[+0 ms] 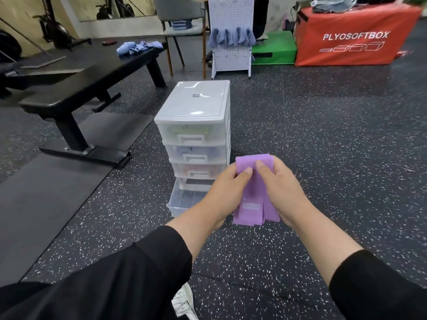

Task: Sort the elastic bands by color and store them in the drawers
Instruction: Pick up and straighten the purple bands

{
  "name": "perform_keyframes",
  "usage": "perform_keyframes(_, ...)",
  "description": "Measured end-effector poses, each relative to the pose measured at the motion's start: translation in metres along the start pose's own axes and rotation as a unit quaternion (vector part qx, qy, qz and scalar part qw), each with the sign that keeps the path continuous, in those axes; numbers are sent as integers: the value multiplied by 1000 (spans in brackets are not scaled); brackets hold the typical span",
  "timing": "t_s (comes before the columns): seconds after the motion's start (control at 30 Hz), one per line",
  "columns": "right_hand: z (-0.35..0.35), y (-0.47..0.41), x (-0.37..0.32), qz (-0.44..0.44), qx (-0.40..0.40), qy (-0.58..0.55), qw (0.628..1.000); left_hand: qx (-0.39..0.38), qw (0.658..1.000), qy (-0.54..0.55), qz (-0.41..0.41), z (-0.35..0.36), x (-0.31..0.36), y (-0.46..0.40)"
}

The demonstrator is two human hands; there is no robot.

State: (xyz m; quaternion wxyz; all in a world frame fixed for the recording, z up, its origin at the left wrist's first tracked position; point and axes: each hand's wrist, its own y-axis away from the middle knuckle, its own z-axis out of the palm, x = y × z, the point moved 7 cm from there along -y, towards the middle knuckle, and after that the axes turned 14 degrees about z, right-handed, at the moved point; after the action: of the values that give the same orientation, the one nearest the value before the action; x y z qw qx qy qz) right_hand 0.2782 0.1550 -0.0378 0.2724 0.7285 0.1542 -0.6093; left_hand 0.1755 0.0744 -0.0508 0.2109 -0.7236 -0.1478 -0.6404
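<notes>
A bundle of purple elastic bands (253, 204) is held between both hands in front of me. My left hand (221, 192) pinches its upper left side with the thumb on top. My right hand (284, 192) grips the right side, thumb on the upper part. A white plastic drawer unit (194, 107) stands on the floor just beyond the hands. Its three upper drawers are closed, with dim coloured contents showing through the fronts. The bottom drawer (182, 202) is pulled out, and I see nothing inside it; my left hand hides part of it.
A black weight bench (76, 88) stands to the left of the drawers, with blue cloths (138, 47) on its far end. Behind are a white pegboard rack (231, 35), a green box (275, 49) and a red plyo box (353, 38). The floor is speckled black rubber.
</notes>
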Motion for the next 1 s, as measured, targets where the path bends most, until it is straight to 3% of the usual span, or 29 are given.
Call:
perform_keyframes(0.17,13,2,16,63,-15,-45,997,-5,999,-46,-1,3,-10,3)
perform_keyframes(0.27,17,-1,18,53,-39,-10,998,11,996,-91,-9,-19,-9,2)
perform_keyframes(0.4,17,-12,13,61,-64,19,996,-53,991,-118,-36,-35,-12,-4)
perform_keyframes(0.53,21,-26,2,66,-77,17,995,-100,989,-18,-104,-43,-24,-10)
perform_keyframes(0.63,28,-38,-10,61,-88,-16,994,-168,975,-36,-143,-53,-32,-11)
perform_keyframes(0.9,42,-79,0,118,-86,-45,988,-218,953,-104,-183,-121,-33,-47)
perform_keyframes(1.0,48,-97,5,137,-83,-49,986,-189,959,-128,-170,-150,-16,-77)
